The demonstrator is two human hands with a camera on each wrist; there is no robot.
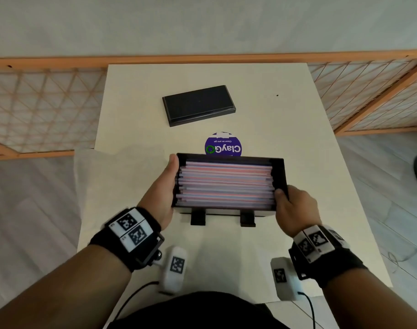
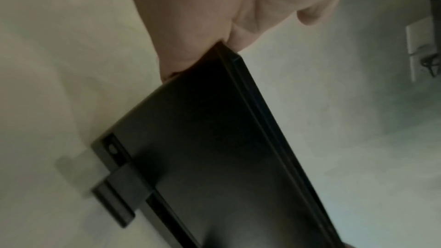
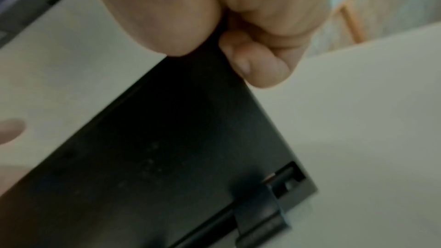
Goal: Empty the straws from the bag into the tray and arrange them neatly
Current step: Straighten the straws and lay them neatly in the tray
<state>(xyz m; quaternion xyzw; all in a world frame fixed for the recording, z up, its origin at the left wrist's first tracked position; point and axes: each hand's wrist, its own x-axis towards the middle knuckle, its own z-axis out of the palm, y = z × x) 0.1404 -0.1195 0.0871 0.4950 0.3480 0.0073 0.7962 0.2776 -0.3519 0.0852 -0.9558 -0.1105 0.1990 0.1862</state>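
Between your two hands, the black tray (image 1: 279, 172) is held tilted toward you above the white table (image 1: 285, 110). Your left hand (image 1: 163, 186) grips the tray's left end, thumb lying along the rim up to the far corner, the other fingers out of sight underneath; the left wrist view shows the thumb and a finger (image 2: 241, 39) pinching the tray's (image 2: 214, 139) edge between them. Your right hand (image 1: 295, 207) clamps the near right corner, thumb over the rim and resting at the straw ends, and the right wrist view shows a curled finger (image 3: 257, 67) under the tray's (image 3: 179, 148) dark base. So both hands are closed on the tray, one at each end.

Inside it the straws (image 1: 226, 184), striped red, white and blue, lie side by side along the tray's length, filling it from wall to wall; a few ends on the left and right stick out slightly unevenly. Two black hinge tabs (image 1: 198, 217) hang from the tray's near edge.

Just past the tray's far rim, a round purple sticker (image 1: 222, 144) reading "ClayGo" sits on the table, partly hidden by the tray. Farther back lies a flat black lid (image 1: 199, 105), well apart from the tray. To your left, a clear plastic bag (image 1: 103, 176) lies flat, overhanging the table edge. Wooden lattice screens (image 1: 36, 108) stand on both sides behind the table.
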